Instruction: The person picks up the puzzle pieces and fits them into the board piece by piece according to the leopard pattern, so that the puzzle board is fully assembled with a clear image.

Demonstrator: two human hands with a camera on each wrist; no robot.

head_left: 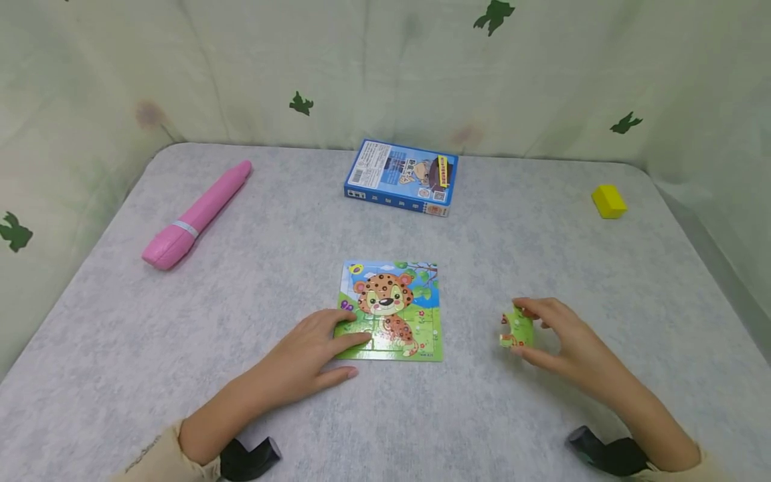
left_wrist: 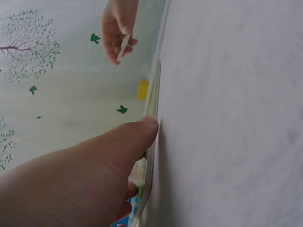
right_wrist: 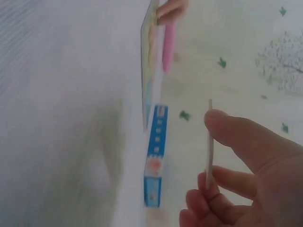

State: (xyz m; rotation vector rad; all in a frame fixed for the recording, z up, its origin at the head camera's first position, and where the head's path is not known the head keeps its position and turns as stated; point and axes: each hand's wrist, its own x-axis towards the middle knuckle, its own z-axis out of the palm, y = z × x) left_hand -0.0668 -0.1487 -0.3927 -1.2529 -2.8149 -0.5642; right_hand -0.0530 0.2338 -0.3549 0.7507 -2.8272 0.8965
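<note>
A square jigsaw puzzle (head_left: 415, 291) with a cartoon leopard on a green and blue background lies flat on the table. My left hand (head_left: 316, 351) rests its fairly straight fingers on the puzzle's lower left part, the thumb off to the side near the front edge. To the right, my right hand (head_left: 575, 345) pinches a green puzzle piece (head_left: 521, 328) between thumb and fingers, raised above the table. Seen edge-on in the right wrist view, this puzzle piece (right_wrist: 210, 151) is thin and flat.
Behind the puzzle lies a blue box (head_left: 400, 177) with printed text. A pink, club-shaped object (head_left: 201, 217) with a pale band is at the left, and a yellow block (head_left: 610, 201) at the far right. A pale curtain (head_left: 241, 67) hangs behind the grey table (head_left: 271, 221).
</note>
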